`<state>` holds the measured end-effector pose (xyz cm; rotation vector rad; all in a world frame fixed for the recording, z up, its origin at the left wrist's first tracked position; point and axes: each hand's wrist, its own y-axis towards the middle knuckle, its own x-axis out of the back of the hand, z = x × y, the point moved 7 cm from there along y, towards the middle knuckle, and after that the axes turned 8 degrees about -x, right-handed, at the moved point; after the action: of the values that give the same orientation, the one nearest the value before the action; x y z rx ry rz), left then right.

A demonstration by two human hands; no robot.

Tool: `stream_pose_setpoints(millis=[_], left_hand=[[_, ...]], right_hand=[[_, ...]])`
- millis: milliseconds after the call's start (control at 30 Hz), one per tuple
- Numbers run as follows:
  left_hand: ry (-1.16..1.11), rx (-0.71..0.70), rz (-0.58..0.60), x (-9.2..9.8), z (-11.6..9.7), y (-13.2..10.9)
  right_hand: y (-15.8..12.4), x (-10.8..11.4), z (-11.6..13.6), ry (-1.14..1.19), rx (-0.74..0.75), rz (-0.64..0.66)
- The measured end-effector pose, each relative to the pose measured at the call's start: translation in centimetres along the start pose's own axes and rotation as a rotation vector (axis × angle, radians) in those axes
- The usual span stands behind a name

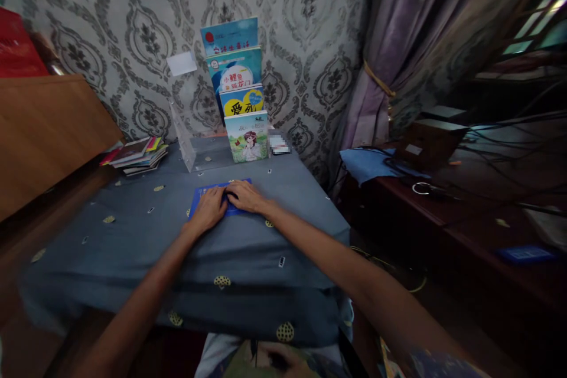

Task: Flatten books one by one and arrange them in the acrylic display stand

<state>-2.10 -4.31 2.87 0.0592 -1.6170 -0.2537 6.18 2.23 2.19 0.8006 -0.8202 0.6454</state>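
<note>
A blue book lies flat on the table in front of me, mostly covered by my hands. My left hand rests palm down on its left part, fingers stretched forward. On its right part lies my right hand, also palm down, its fingers pointing left and nearly meeting the left hand near the book's middle. Just beyond, a clear acrylic stand holds upright books in stepped rows on its right side. Frontmost is a pale green book with a drawn girl; behind it show a yellow and blue book and taller blue books.
A grey-blue patterned cloth covers the table. Several thin books are piled at the back left, beside a wooden panel. Patterned wallpaper and a purple curtain stand behind. To the right, a dark red cabinet carries a box and cables.
</note>
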Motion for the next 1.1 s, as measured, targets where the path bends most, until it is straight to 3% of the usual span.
stream_pose_setpoints(millis=[167,533,867,1100], left_hand=[[-0.029,-0.02,0.003,-1.3,0.0,1.2],[0.089,0.253,0.005,0.3,6.4,-2.0],[0.074,0.254,-0.019,0.1,7.0,-2.4],[0.075,0.23,-0.048,-0.2,7.1,-2.6]], right_hand=[[0.1,-0.4,-0.5,-0.02,-0.008,0.004],[-0.2,-0.5,-1.4,-0.003,-0.052,-0.018],[-0.3,-0.1,-1.3,-0.027,-0.125,0.007],[-0.9,1.4,-3.2,0.001,-0.204,0.006]])
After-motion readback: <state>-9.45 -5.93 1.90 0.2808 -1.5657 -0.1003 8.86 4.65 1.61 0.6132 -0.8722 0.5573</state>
